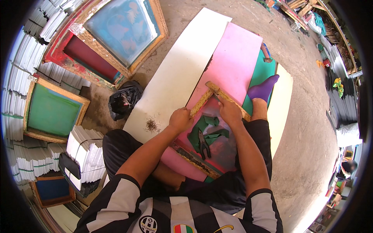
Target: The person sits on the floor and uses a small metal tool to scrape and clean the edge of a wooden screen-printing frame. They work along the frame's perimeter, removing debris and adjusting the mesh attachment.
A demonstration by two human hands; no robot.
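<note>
From the head camera, a small wooden frame [217, 128] rests on the person's lap, over the pink sheet [233, 58]. Its long side runs slanted, away to the left. The left hand [181, 119] is closed around the frame's left bar. The right hand [230, 112] presses on the far corner. Pliers [203, 143] lie inside the frame, just below both hands and nearer the left one.

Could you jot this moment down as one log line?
left hand: grips wooden frame | right hand: on frame | pliers: inside frame | staples pile: beside
</note>
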